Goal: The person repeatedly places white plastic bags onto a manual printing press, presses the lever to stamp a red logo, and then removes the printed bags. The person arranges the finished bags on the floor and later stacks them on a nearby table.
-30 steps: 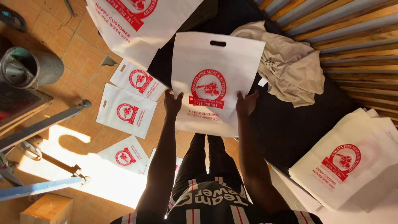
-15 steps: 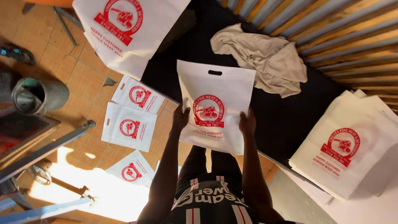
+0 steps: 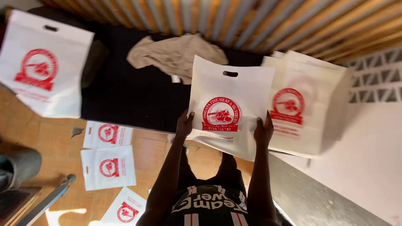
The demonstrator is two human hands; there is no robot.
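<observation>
White, with a round red print, the bag (image 3: 228,106) hangs in both hands, left hand (image 3: 184,124) and right hand (image 3: 263,131) each closed on a lower edge; a second ago it hung over the black surface (image 3: 134,96); now it is farther right, before the bag stack (image 3: 310,104); more bags (image 3: 108,151) lie on the floor.

A small workshop turning out printed carrier bags: identical white bags with red round emblems (image 3: 109,168) lie on the tiled floor (image 3: 54,138) at lower left, more are stacked (image 3: 307,104) at right, under a corrugated metal wall (image 3: 234,19).
</observation>
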